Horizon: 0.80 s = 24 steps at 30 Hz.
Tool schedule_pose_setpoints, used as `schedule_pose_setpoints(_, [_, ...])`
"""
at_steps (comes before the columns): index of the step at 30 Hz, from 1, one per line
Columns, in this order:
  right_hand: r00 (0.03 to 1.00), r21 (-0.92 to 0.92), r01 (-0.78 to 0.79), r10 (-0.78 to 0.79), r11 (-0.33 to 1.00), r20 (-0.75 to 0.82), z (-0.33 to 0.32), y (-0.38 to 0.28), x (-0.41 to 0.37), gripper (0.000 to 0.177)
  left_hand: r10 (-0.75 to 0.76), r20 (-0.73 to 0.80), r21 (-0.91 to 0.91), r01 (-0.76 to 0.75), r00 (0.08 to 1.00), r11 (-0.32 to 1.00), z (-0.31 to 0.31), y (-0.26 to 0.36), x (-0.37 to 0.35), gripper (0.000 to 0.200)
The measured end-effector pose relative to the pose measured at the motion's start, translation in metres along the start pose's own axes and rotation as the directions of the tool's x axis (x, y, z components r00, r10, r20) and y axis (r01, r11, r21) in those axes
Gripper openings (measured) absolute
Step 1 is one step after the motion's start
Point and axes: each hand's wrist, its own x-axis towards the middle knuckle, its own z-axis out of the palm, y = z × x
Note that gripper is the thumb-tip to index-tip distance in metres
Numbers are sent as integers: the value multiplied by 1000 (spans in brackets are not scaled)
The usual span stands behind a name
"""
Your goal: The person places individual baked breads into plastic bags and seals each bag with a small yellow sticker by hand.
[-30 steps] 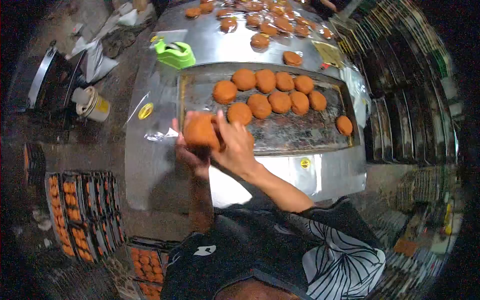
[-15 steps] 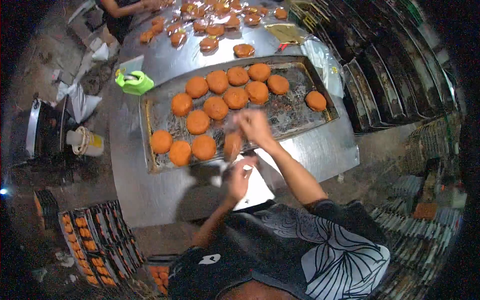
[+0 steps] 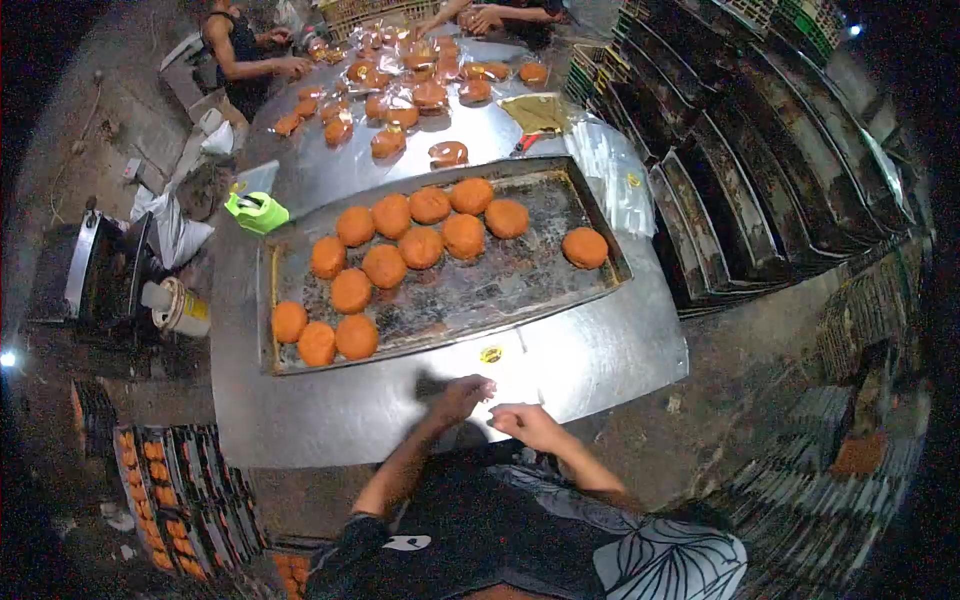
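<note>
Both of my hands are close together at the table's near edge, over a glossy clear plastic bag (image 3: 518, 362) with a round yellow-and-black label (image 3: 491, 354). My left hand (image 3: 462, 398) has its fingers drawn in, tips toward the right hand. Just to its right, my right hand (image 3: 530, 426) is curled with thumb and fingers together. Whatever is pinched in them is too small to make out. Beyond the hands lies a dark metal baking tray (image 3: 480, 305) with several round orange-brown buns (image 3: 384, 266) grouped on its left and one bun (image 3: 585, 248) apart at the right.
Several bagged buns (image 3: 388, 143) cover the far end of the metal table (image 3: 330, 420). A green container (image 3: 257, 212) stands left of the tray, clear plastic bags (image 3: 615, 170) right. Two people (image 3: 235, 55) work beyond. Stacked trays (image 3: 740, 190) line the right.
The bun held between my hands is no longer in them. Both hands have drawn back toward my body, the right one away from the tray. The view has shifted, showing more of the far end.
</note>
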Motion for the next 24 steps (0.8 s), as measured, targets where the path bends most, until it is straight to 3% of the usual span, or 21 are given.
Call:
schedule_pose_setpoints(1, [988,-64,-125,130,990,81,-9,-16,6,24,19,-32,161,-14,999,987,1,-25,4,27])
schedule_pose_setpoints(3, [997,90,21,-15,996,-76,0,14,12,21,-108,-25,216,110,994,970,33,82,-15,29])
schedule_pose_setpoints(4, [991,-66,62,-70,996,-113,-12,-18,5,18,-97,-40,250,104,994,963,25,30,-10,27])
schedule_pose_setpoints(5, [994,-194,-99,88,976,-65,-16,-18,-2,18,-105,-62,242,117,993,963,29,36,-15,27])
schedule_pose_setpoints(7, [939,-197,-197,127,960,-318,-2,-18,-15,18,-40,-13,229,42,999,972,43,53,-19,24])
schedule_pose_setpoints(8, [948,-220,-190,120,957,-296,4,-20,-14,18,-122,-185,236,165,975,958,60,74,-22,22])
schedule_pose_setpoints(9, [913,-97,-256,207,962,-352,12,-22,-12,19,104,-233,312,-27,967,950,59,48,-19,20])
schedule_pose_setpoints(11, [871,14,-308,288,951,-398,18,-21,4,22,-142,-324,-216,73,935,974,54,84,-22,16])
schedule_pose_setpoints(12, [903,367,-251,354,896,-245,16,-20,26,21,344,-436,459,-123,832,880,44,93,-19,12])
schedule_pose_setpoints(13, [967,704,-113,241,701,-84,13,-14,51,22,320,-450,381,-145,834,913,41,120,-29,10])
schedule_pose_setpoints(14, [990,928,-118,117,353,81,9,-8,75,24,314,-368,413,-148,875,898,31,128,-37,8])
schedule_pose_setpoints(15, [999,987,-16,52,161,7,7,-37,93,27,300,-284,442,-154,911,884,21,131,-44,10])
schedule_pose_setpoints(16, [998,997,66,-14,-50,-67,5,-68,112,30,344,-495,205,-278,798,938,12,119,-41,15])
schedule_pose_setpoints(17, [960,969,248,129,19,-249,21,-135,121,32,307,-692,-14,-436,654,900,2,107,-37,20])
schedule_pose_setpoints(18, [998,992,70,10,-102,-69,41,-138,127,32,125,-736,-353,-535,665,767,-16,112,-38,22])
schedule_pose_setpoints(19, [987,972,-123,-129,-202,98,62,-136,134,32,46,-711,-503,-553,702,664,-38,115,-48,23])
schedule_pose_setpoints(20, [959,952,-284,-45,-114,280,90,-122,145,32,-33,-680,-631,-562,732,535,-60,117,-58,25])
schedule_pose_setpoints(21, [876,888,-426,-323,-171,358,110,-103,157,33,-12,-647,-635,-531,762,561,-87,115,-79,26])
schedule_pose_setpoints(22, [917,780,-293,-69,552,393,112,-110,171,36,71,-522,-746,-495,850,446,-124,73,-93,26])
schedule_pose_setpoints(23, [963,175,-170,126,970,237,110,-118,192,40,152,-380,-843,-409,912,348,-162,31,-107,26])
schedule_pose_setpoints(24, [991,-256,-24,-11,966,-135,117,-120,215,43,124,-651,-644,-631,749,432,-175,43,-121,24])
